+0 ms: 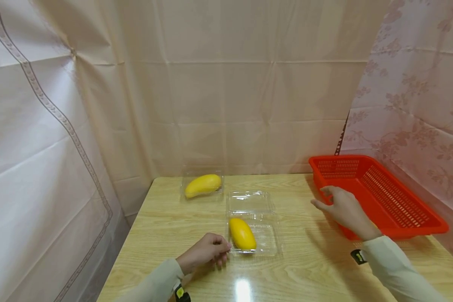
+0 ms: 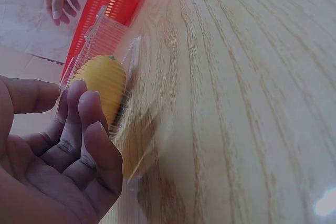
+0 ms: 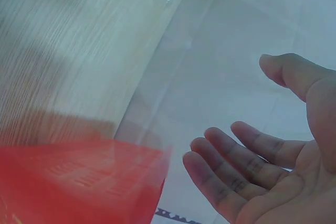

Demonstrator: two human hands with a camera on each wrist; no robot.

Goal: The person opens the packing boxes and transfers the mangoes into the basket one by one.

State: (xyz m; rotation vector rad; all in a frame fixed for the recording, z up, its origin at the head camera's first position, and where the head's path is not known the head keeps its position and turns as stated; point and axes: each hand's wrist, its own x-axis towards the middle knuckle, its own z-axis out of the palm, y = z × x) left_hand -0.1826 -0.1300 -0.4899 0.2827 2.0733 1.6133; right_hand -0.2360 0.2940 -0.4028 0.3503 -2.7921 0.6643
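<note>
Smoothly oval yellow fruit (image 1: 242, 234), left fingers (image 2: 105, 156) pinching its clear box (image 1: 265, 241), right fingers (image 3: 244, 157) relaxed

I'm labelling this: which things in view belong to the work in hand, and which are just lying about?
Likely part of the work:
Open clear clamshell box, pinched by the left hand
Yellow mango-like fruit inside it
Red plastic basket near the right hand

Apparently lying about:
Second clear box, at the back
Longer yellow fruit in it

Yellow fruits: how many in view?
2: one fruit in the far-left clear box; another in the open clear box at the left hand. Red basket partly hidden.
</note>
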